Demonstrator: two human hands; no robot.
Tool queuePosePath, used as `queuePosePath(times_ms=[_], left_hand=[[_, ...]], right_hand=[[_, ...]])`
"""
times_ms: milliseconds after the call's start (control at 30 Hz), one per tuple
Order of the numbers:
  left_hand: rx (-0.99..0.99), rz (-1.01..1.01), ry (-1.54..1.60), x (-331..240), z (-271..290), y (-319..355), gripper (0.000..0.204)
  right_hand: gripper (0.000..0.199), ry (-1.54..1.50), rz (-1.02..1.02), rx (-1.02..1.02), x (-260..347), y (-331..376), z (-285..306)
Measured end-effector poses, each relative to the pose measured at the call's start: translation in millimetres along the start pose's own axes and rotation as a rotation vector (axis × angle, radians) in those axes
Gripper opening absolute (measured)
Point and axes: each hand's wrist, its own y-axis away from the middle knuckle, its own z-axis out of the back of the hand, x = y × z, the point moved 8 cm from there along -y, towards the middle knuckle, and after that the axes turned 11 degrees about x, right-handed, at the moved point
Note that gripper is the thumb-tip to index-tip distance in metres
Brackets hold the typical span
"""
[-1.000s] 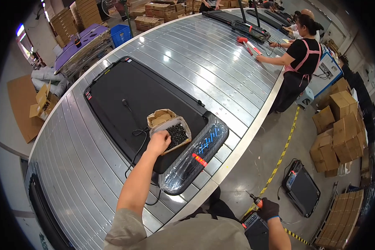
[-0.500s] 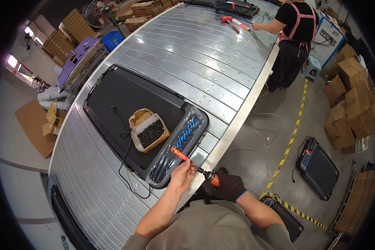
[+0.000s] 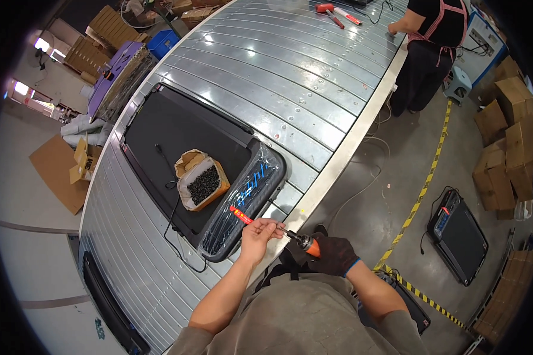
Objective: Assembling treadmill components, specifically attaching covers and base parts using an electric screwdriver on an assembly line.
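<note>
My right hand (image 3: 337,257), in a dark glove, is closed around an orange and black power screwdriver (image 3: 311,245) at the table's near edge. Its thin bit points left, toward my bare left hand (image 3: 256,238). The left thumb and fingers are pinched together at the bit's tip; whatever small thing they hold is hidden. Just beyond lies a flat black treadmill-like machine (image 3: 189,124), its rounded end cover (image 3: 219,234) wrapped in clear film with blue marks and a red tag (image 3: 240,215). On its black bed sits an open carton (image 3: 210,200) holding many small black screws (image 3: 203,184).
The slatted metal table (image 3: 266,77) stretches far ahead, with a red mallet (image 3: 331,14) at its far end. A co-worker (image 3: 429,47) stands at the far right edge. On the floor at right are another black machine (image 3: 459,236), cardboard boxes (image 3: 509,142) and yellow-black tape (image 3: 423,195).
My view has shifted slightly. Both hands stay together at the screwdriver and its bit. The co-worker's hand has drawn back from beside the red and white thing near the mallet.
</note>
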Motion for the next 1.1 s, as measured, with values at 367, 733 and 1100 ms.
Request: queuePosePath(times_ms=[367,733,1100], left_hand=[[-0.422,0.252,0.305,99,76,-29,0.018],[-0.580,0.273,0.239,74,108,18,0.023],[-0.296,0.112,-1.113,-24,86,58,0.049]], right_hand=[[0.058,-0.211,-0.120,0.086,1,-69,-55],[0.068,-0.224,-0.098,0.168,46,-86,-80],[0.064,-0.202,-0.071,0.180,53,-69,-101]])
